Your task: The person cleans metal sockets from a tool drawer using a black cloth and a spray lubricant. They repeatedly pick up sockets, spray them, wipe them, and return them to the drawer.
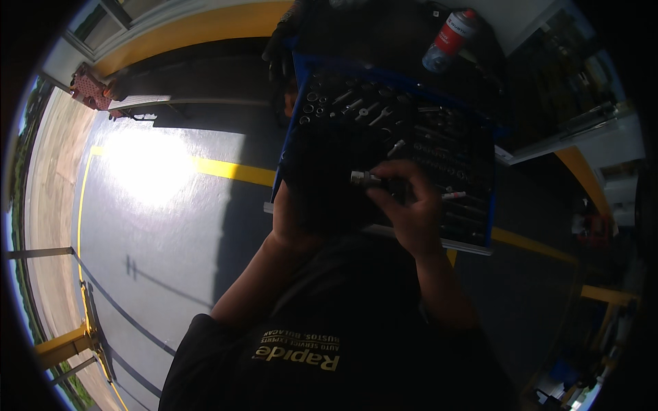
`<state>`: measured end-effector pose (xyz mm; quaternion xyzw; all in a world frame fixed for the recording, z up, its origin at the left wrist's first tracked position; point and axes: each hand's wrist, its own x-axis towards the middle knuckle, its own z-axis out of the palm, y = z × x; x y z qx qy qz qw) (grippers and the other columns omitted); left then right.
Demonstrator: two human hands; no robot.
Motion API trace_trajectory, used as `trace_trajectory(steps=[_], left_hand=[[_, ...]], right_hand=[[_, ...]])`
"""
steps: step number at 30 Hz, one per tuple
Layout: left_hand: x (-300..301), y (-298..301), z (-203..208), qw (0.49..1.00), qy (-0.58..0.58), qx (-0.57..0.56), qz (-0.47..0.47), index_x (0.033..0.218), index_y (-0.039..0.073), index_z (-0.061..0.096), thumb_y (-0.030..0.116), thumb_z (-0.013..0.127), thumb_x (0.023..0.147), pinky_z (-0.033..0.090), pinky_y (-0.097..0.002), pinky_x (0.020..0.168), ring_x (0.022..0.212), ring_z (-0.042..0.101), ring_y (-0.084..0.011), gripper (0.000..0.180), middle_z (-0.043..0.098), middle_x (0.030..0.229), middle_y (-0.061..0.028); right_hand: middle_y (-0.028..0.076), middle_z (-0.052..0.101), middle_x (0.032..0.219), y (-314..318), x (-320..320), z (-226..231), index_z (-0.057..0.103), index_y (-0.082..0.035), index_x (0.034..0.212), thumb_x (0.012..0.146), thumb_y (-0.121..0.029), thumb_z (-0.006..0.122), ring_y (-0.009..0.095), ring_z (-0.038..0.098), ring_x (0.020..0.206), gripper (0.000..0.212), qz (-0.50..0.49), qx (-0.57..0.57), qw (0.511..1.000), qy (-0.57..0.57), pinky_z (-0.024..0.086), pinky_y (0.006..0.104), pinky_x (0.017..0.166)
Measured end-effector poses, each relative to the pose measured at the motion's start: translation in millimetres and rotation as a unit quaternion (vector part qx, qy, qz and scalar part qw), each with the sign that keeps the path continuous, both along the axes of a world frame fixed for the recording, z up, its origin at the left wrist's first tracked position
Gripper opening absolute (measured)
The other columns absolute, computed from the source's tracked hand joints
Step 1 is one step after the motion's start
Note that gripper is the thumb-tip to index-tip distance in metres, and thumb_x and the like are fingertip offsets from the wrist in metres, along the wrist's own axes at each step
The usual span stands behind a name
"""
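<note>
My right hand (412,205) is closed over the open tool drawer, its thumb and fingers pinching a short silver socket (362,178) that points left. Close by on the left is my left hand (293,218), held against a large, very dark shape (327,175); its fingers are lost in the black, and I cannot make out what the shape is. Beneath both hands, the blue-edged tool drawer (492,198) carries sockets (310,108), open-ended wrenches (380,115) and several slim-handled tools (466,209) in a dark tray.
A red and white spray can (452,40) stands on the dark cabinet top behind the drawer. To the left, a yellow line (233,171) crosses the grey floor (157,233) beside a bright glare. A yellow metal post (65,346) is at lower left.
</note>
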<state>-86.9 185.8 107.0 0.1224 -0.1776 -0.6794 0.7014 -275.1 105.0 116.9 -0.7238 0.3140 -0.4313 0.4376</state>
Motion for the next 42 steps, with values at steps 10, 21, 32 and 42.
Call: trace_trajectory(steps=[10, 21, 32, 42], left_hand=[[7, 4, -30, 0.965, -0.255, -0.006, 0.057, 0.141, 0.001, 0.059, 0.042, 0.050, 0.114, 0.065, -0.0435, 0.094, 0.114, 0.073, -0.0274, 0.050, 0.070, 0.127, -0.0148], [-2, -6, -5, 0.996, 0.072, -0.046, -0.035, 0.146, -0.001, 0.055, 0.024, 0.067, 0.108, 0.060, -0.0357, 0.103, 0.121, 0.070, -0.0210, 0.047, 0.069, 0.134, -0.0129], [0, -17, -6, 0.996, 0.039, 0.009, -0.079, 0.141, 0.001, 0.057, 0.034, 0.047, 0.117, 0.059, -0.0378, 0.100, 0.117, 0.068, -0.0220, 0.042, 0.068, 0.127, -0.0130], [0, -60, -42, 0.954, -0.038, 0.297, -0.012, 0.130, 0.009, 0.067, 0.042, 0.050, 0.116, 0.054, -0.0434, 0.105, 0.117, 0.068, -0.0252, 0.040, 0.070, 0.122, -0.0123]], right_hand=[[0.005, 0.075, 0.117, 2, -9, 11, 0.073, -0.008, 0.116, 0.090, 0.001, 0.085, 0.016, 0.073, 0.112, 0.030, 0.036, 0.043, 0.996, -0.066, 0.058, 0.0321, 0.099], [0.010, 0.078, 0.111, -3, -25, 12, 0.072, 0.002, 0.128, 0.103, -0.009, 0.076, 0.017, 0.076, 0.103, 0.028, 0.150, 0.340, 0.890, -0.264, 0.060, 0.0293, 0.090], [0.007, 0.072, 0.107, 3, 4, 24, 0.068, -0.004, 0.117, 0.092, -0.011, 0.083, 0.020, 0.069, 0.101, 0.030, -0.018, 0.123, 0.992, 0.015, 0.056, 0.0364, 0.091], [0.003, 0.062, 0.107, -11, 47, -3, 0.073, -0.010, 0.111, 0.084, -0.005, 0.078, 0.023, 0.059, 0.104, 0.028, -0.036, -0.290, 0.908, 0.300, 0.045, 0.0451, 0.091]])
